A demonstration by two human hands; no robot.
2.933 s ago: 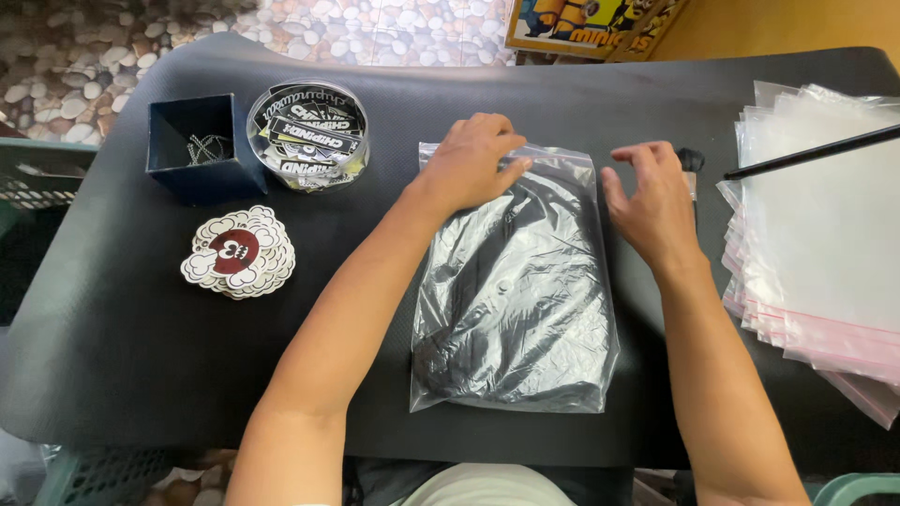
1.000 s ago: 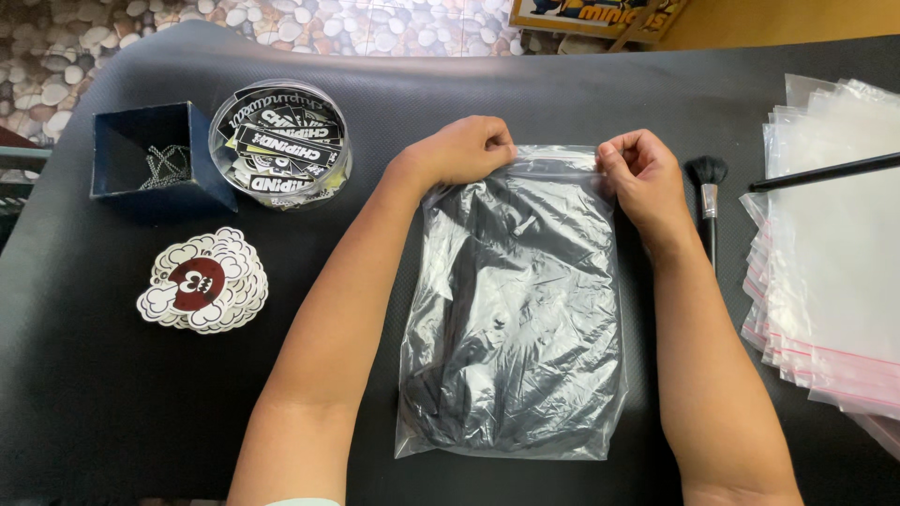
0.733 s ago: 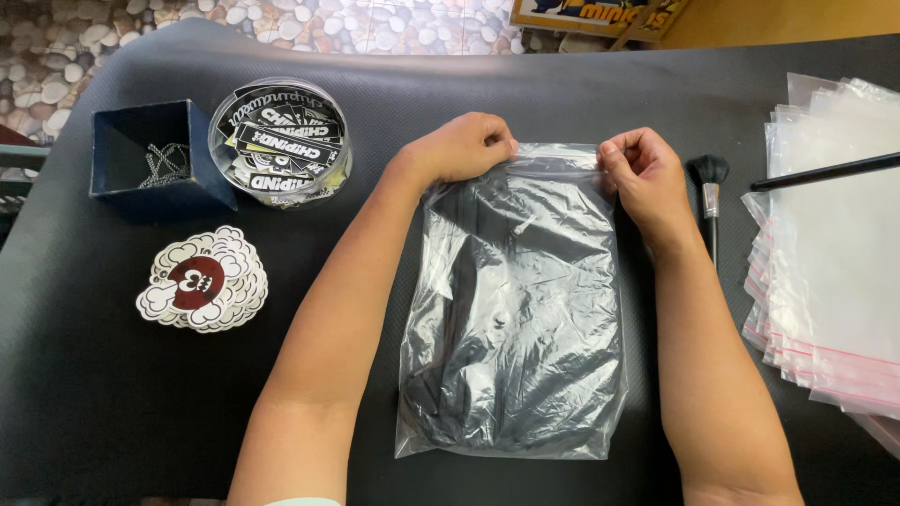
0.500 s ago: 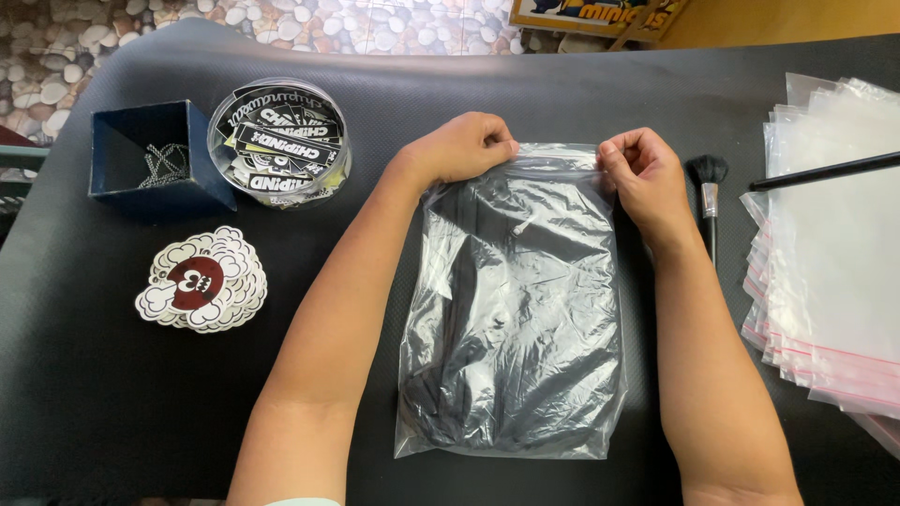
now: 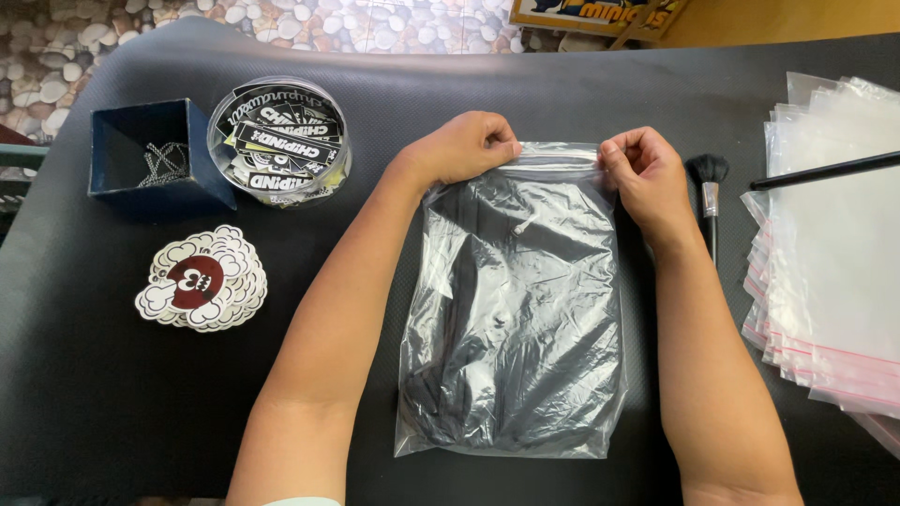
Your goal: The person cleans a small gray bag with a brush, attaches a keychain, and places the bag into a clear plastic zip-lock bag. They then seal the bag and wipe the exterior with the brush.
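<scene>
A clear, glossy plastic bag (image 5: pixel 516 309) shows a black garment (image 5: pixel 487 375) inside, with silvery glare across its creases. It lies on a black table cover (image 5: pixel 112 394). A dark navy blue square box (image 5: pixel 155 159) sits beside a clear round tub (image 5: pixel 278 141) filled with black-and-white stickers. A stack of cloud-shaped stickers (image 5: pixel 200 279) is white with black outlines and a dark red centre. A brush (image 5: pixel 708 187) has black bristles and a silver collar. A pile of clear bags (image 5: pixel 830 244) has thin pink-red strips along its edges.
</scene>
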